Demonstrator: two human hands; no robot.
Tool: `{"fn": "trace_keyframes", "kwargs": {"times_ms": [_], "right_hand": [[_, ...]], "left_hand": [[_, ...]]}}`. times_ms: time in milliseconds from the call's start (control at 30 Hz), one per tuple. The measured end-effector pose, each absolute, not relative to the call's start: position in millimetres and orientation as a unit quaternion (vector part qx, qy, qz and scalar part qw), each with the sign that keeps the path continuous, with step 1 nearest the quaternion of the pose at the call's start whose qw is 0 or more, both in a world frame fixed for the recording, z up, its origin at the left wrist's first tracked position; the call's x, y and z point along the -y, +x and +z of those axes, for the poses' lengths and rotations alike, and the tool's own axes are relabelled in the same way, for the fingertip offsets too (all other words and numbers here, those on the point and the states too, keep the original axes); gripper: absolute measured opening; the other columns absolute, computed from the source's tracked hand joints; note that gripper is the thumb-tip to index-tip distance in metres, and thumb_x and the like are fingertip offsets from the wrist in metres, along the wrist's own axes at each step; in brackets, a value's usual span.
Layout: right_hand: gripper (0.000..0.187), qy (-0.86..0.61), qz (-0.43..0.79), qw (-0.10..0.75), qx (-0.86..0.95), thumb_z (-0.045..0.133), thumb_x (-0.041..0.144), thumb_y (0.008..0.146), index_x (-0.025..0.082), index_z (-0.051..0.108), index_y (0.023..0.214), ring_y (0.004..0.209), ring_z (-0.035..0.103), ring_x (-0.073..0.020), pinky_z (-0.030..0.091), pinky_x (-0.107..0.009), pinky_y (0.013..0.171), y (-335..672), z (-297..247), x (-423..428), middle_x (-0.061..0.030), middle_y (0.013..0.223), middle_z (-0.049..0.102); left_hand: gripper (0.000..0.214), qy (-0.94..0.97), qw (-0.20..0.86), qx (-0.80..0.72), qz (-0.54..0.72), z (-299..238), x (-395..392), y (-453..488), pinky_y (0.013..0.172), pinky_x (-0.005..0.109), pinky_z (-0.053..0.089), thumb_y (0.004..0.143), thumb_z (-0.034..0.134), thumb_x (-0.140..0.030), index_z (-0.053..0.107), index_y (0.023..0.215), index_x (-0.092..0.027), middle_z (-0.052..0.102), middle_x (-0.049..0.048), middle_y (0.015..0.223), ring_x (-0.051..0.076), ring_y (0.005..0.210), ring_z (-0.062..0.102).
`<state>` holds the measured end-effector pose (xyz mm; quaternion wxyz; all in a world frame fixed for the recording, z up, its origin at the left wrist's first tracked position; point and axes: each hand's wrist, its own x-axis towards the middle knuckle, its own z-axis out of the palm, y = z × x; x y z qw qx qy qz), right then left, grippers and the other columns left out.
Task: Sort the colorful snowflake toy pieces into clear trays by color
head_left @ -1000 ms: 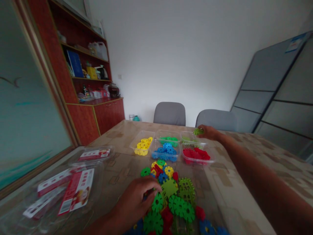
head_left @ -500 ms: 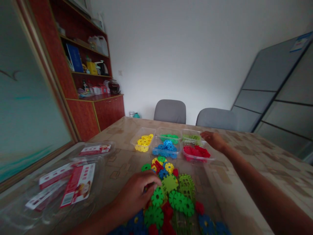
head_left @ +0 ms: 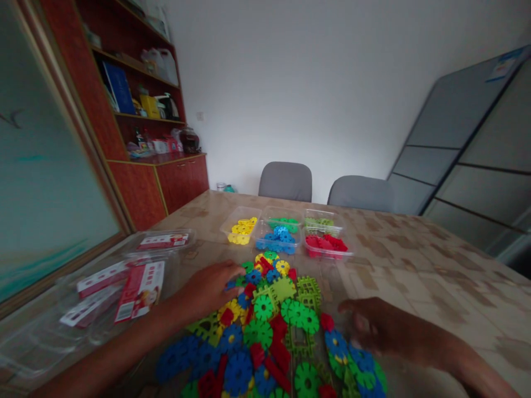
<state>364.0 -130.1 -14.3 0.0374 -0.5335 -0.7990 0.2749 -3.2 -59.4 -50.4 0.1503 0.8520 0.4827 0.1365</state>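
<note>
A heap of coloured plastic interlocking pieces (head_left: 257,334) lies on the table: blue, green, yellow and red, with many notched discs. My left hand (head_left: 213,287) is at the heap's upper left edge, fingers and thumb closed around a blue interlocking disc (head_left: 230,284) that shows partly between them. At the heap's right edge my right hand (head_left: 379,326) hovers near blue discs (head_left: 336,344), slightly blurred, fingers apart and holding nothing I can see. Beyond the heap stand clear boxes with sorted yellow pieces (head_left: 243,229), blue pieces (head_left: 277,239), green pieces (head_left: 284,224), olive-green pieces (head_left: 319,224) and red pieces (head_left: 326,243).
Clear plastic lids (head_left: 53,345) with red and white labels (head_left: 141,290) lie stacked at the left, another lid (head_left: 164,241) behind them. Two grey chairs (head_left: 285,181) stand behind the table (head_left: 415,260). A red-brown cabinet (head_left: 182,185) is at the back left.
My right hand has come back from the olive-green and red boxes to the heap's right edge. My left hand has shifted up and left along the heap. The view has tilted down slightly.
</note>
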Motion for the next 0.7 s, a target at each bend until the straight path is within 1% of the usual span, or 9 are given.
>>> {"fn": "trace_keyframes", "kwargs": {"times_ms": [67,233,300,367,433,467,533,633,700], "right_hand": [[0.033,-0.507,0.275,0.057,0.815,0.063,0.024,0.077,0.025,0.063,0.111,0.072,0.063,-0.0175,0.049,-0.024,0.059,350,-18,133,-0.0020,0.083,0.067],[0.042,-0.442,0.275,0.156,0.840,0.055,0.013,0.081,0.025,0.055,0.121,0.076,0.061,-0.0136,0.051,-0.023,0.066,324,-36,123,-0.0041,0.104,0.064],[0.033,-0.434,0.256,0.163,0.848,0.053,0.012,0.082,0.022,0.058,0.113,0.072,0.060,-0.0128,0.049,-0.022,0.062,322,-37,119,-0.0035,0.096,0.064],[0.015,-0.436,0.232,0.156,0.856,0.050,0.014,0.086,0.019,0.062,0.095,0.066,0.057,-0.0120,0.046,-0.022,0.058,321,-32,121,-0.0016,0.083,0.062],[0.014,-0.439,0.225,0.135,0.859,0.049,0.017,0.088,0.019,0.061,0.083,0.062,0.055,-0.0119,0.044,-0.022,0.055,320,-23,128,-0.0004,0.075,0.060],[0.013,-0.436,0.233,0.125,0.860,0.050,0.017,0.088,0.019,0.061,0.082,0.062,0.056,-0.0123,0.045,-0.023,0.055,318,-17,134,-0.0001,0.074,0.060],[0.011,-0.414,0.261,0.113,0.865,0.057,0.017,0.084,0.023,0.063,0.092,0.074,0.061,-0.0155,0.050,-0.025,0.063,313,-9,148,-0.0011,0.085,0.064],[0.038,-0.376,0.278,0.114,0.877,0.067,0.018,0.079,0.030,0.060,0.113,0.098,0.061,-0.0218,0.052,-0.032,0.081,299,-6,164,-0.0031,0.110,0.065],[0.041,-0.356,0.271,0.106,0.888,0.067,0.019,0.078,0.031,0.059,0.116,0.100,0.061,-0.0231,0.052,-0.034,0.083,291,-13,165,-0.0037,0.111,0.065]], "left_hand": [[0.030,0.862,0.192,-0.445,0.148,-53,64,4,0.079,0.028,0.044,0.083,0.055,-0.028,0.062,0.111,-0.020,0.065,0.0058,0.105,0.022,0.092,0.061],[0.030,0.855,0.293,-0.382,0.195,-53,75,23,0.075,0.023,0.044,0.085,0.054,-0.025,0.060,0.114,-0.023,0.067,0.0018,0.099,0.016,0.085,0.062],[0.029,0.855,0.284,-0.380,0.209,-46,75,21,0.076,0.024,0.044,0.086,0.052,-0.025,0.059,0.114,-0.023,0.066,0.0023,0.101,0.016,0.085,0.061],[0.024,0.865,0.260,-0.376,0.205,-36,75,15,0.078,0.025,0.042,0.087,0.052,-0.024,0.061,0.109,-0.023,0.066,0.0022,0.101,0.016,0.087,0.060],[0.018,0.879,0.251,-0.364,0.177,-24,77,8,0.077,0.025,0.040,0.085,0.055,-0.025,0.064,0.101,-0.023,0.065,0.0015,0.096,0.017,0.087,0.058],[0.016,0.885,0.255,-0.357,0.159,-19,80,7,0.077,0.025,0.040,0.084,0.058,-0.025,0.065,0.098,-0.023,0.064,0.0012,0.094,0.017,0.087,0.058],[0.016,0.892,0.276,-0.338,0.121,-12,88,7,0.077,0.025,0.039,0.081,0.062,-0.026,0.065,0.097,-0.024,0.063,0.0007,0.094,0.018,0.088,0.057],[0.028,0.903,0.304,-0.294,0.078,-12,102,16,0.077,0.025,0.040,0.077,0.068,-0.023,0.063,0.104,-0.026,0.061,0.0012,0.101,0.019,0.092,0.057],[0.027,0.915,0.294,-0.270,0.065,-18,108,24,0.077,0.024,0.040,0.076,0.070,-0.019,0.064,0.101,-0.026,0.061,0.0011,0.101,0.018,0.091,0.057]]}}
